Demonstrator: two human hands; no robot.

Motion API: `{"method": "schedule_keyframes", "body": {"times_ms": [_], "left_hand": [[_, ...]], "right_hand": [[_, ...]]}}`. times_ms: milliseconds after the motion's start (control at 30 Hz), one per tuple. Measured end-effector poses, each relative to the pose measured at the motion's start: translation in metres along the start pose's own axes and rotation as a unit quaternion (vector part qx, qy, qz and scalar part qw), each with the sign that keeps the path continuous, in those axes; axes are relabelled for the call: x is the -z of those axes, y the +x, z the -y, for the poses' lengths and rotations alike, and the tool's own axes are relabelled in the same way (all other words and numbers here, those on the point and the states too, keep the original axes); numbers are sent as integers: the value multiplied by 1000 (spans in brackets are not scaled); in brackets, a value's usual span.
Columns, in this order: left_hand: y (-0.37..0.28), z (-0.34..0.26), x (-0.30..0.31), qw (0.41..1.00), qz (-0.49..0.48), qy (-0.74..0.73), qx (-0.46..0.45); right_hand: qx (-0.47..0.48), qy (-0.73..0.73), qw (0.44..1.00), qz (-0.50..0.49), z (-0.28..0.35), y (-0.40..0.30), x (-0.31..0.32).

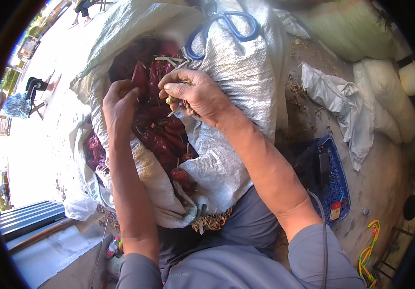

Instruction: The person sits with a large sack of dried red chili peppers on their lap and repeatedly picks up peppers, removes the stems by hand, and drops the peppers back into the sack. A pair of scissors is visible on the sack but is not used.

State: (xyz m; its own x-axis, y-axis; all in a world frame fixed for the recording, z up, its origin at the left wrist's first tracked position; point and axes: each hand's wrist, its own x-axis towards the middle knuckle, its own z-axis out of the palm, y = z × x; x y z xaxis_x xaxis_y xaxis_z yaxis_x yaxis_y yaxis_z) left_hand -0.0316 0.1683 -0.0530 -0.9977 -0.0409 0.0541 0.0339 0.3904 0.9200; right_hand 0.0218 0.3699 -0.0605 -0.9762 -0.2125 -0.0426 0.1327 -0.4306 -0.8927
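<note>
Dried red chili peppers (160,141) fill the open mouth of a white woven sack (225,159) in front of me. My left hand (120,101) is over the left side of the opening, its thumb and fingertips around a dark red pepper (139,76). Just to the right, my right hand (193,94) is curled around several dry pepper stems (184,104), which stick out below the fingers. Beyond it, scissors with blue handles (241,27) lie on the sack's cloth. Loose pale stems (169,59) rest on the peppers near the far edge.
A blue plastic basket (337,173) with a small red box (335,210) stands at the right. Full sacks (344,29) and an empty white sack (334,90) lie at the back right. A plastic bottle (112,247) is at the lower left; seated people are far left.
</note>
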Motion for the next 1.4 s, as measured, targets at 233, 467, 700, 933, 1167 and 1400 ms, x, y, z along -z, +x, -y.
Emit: {"method": "schedule_keyframes", "body": {"times_ms": [233, 467, 700, 933, 1167, 1400], "left_hand": [[-40, 8, 10, 987, -4, -160, -28], [-48, 7, 3, 967, -1, 96, -237], [-47, -9, -2, 949, -59, -304, -62], [-44, -9, -3, 929, 46, -368, 5], [-8, -1, 11, 963, 9, 156, -220], [-14, -6, -10, 921, 80, 260, -279]], "right_hand": [[48, -283, 957, -30, -9, 1, -14], [84, -344, 934, -53, -1, 0, -14], [87, -177, 977, -87, -14, 3, -16], [227, -383, 896, 15, -32, 5, -16], [-15, -83, 993, -84, -4, -2, -12], [55, -100, 988, -101, -17, 6, -6]]}}
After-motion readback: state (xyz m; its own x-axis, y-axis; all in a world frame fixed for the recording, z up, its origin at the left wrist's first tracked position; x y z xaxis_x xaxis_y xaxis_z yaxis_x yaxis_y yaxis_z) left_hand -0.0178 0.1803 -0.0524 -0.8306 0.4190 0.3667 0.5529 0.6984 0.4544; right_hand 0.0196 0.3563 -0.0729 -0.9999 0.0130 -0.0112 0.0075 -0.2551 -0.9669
